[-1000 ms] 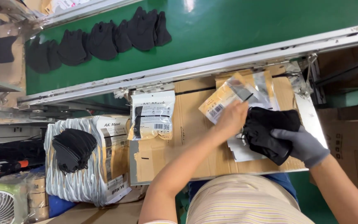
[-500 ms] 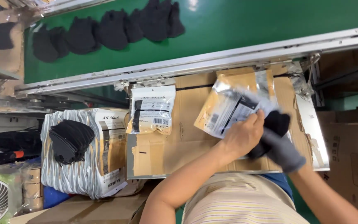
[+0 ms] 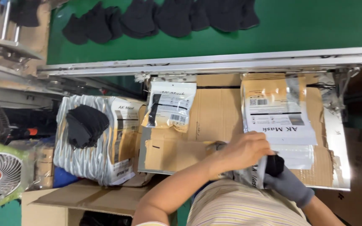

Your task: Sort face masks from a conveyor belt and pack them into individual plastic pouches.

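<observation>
Pulled down toward the body since a moment ago, away from the cardboard's middle. Bare left hand (image 3: 246, 150) closed on a clear crinkly pouch (image 3: 253, 175); grey-gloved right hand (image 3: 288, 184) gripping soft black masks (image 3: 274, 164) at its mouth, just right of the left fingers. Flat glossy pouches (image 3: 278, 109) stacked above on worn cardboard (image 3: 214, 113). Beyond, metal rail (image 3: 214, 62), green belt (image 3: 315, 25) with more black masks (image 3: 160, 16).
</observation>
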